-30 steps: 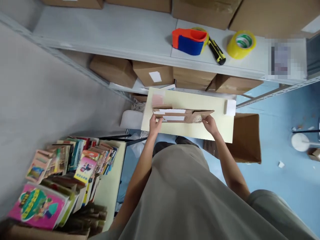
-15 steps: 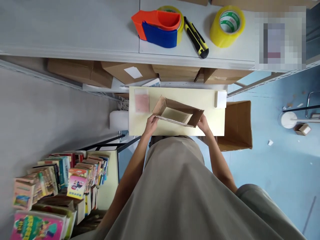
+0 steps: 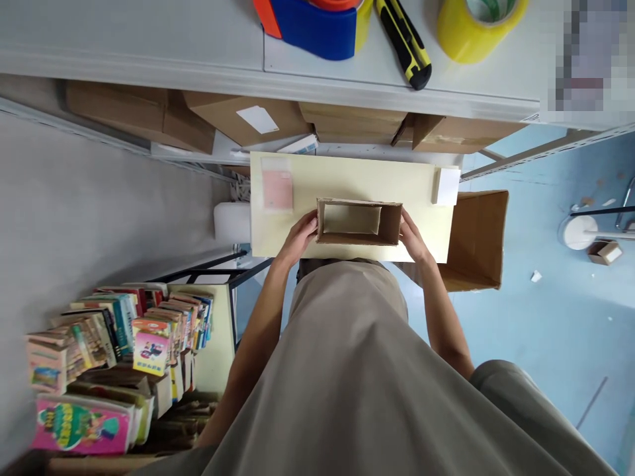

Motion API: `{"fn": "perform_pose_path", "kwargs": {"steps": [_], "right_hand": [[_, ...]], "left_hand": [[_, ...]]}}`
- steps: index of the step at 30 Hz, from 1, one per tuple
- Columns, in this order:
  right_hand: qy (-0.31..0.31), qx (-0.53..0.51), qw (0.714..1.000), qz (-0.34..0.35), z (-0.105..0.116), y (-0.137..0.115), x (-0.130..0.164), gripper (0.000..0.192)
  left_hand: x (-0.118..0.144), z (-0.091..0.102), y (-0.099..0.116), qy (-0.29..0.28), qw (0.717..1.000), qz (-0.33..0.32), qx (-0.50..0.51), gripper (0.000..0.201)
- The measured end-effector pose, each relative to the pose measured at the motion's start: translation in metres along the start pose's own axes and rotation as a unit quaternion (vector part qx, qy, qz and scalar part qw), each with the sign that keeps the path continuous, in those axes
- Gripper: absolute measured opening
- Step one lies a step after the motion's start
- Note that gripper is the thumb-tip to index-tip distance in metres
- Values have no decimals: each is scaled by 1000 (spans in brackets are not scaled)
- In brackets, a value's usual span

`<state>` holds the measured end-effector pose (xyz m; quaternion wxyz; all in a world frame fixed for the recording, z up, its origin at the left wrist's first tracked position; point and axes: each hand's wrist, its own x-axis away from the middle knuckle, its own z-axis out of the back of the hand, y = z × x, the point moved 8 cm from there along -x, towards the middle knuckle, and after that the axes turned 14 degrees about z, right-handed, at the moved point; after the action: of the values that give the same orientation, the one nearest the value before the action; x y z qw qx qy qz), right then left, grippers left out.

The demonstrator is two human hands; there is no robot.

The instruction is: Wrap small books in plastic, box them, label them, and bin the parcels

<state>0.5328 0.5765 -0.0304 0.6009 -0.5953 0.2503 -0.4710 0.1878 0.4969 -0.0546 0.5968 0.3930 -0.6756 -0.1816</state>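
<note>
Head view crops tape roll [image 3: 464,39] beyond held carton [image 3: 390,225].

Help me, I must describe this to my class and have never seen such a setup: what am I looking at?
There is no machine here. A camera worn on a person's head looks forward and down, showing their bare left hand and right hand. The hands hold a cardboard box between them, one against each short side. The pale yellow table shows through it, so it seems open at both ends; whether it touches the table is hard to tell. On the table also lie a pink sheet, left, and a small white stack, right. The shelf beyond carries a blue-and-orange tape dispenser, a cutter and a yellow tape roll.
</note>
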Motion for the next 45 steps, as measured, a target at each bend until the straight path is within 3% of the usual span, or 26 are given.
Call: {"fn": "perform_pose_path", "kwargs": {"steps": [4,10,17,21,23,27,28,29,33,35,37,41,45], "right_hand": [[7,-41,998,-42,4,-6,-3,95],[-30,-32,999,-26,-10,-13,-15,113],[7,1,1000,0,-13,-4,-30,102],[0,6,1000,13,-2,-18,-21,103],[-12,3,999,29,4,-31,-12,105],[-69,29,995,70,6,-52,3,125],[-68,41,994,78,6,-55,4,123],[-60,51,993,88,6,-57,3,116],[-15,105,987,120,8,-59,-4,81],[-9,152,981,123,7,-57,-5,66],[-3,196,973,122,7,-52,-6,55],[1,262,956,134,5,-44,-8,52],[5,302,943,141,2,-41,-11,51]], "left_hand": [[4,1,5,20,999,17,-20,76],[3,3,3,48,996,-1,-73,84],[-12,9,-9,104,993,-17,-52,81],[0,15,0,136,986,-40,-85,81],[15,14,10,121,985,-51,-109,89],[45,-5,34,39,980,-74,-180,141],[49,-9,40,35,975,-80,-205,143],[51,-14,47,36,968,-88,-232,136],[44,-28,63,59,935,-145,-317,71],[37,-29,63,89,926,-167,-326,53],[30,-27,57,124,922,-177,-320,45],[20,-22,42,187,919,-187,-292,40],[16,-21,40,206,916,-208,-274,38]]}}
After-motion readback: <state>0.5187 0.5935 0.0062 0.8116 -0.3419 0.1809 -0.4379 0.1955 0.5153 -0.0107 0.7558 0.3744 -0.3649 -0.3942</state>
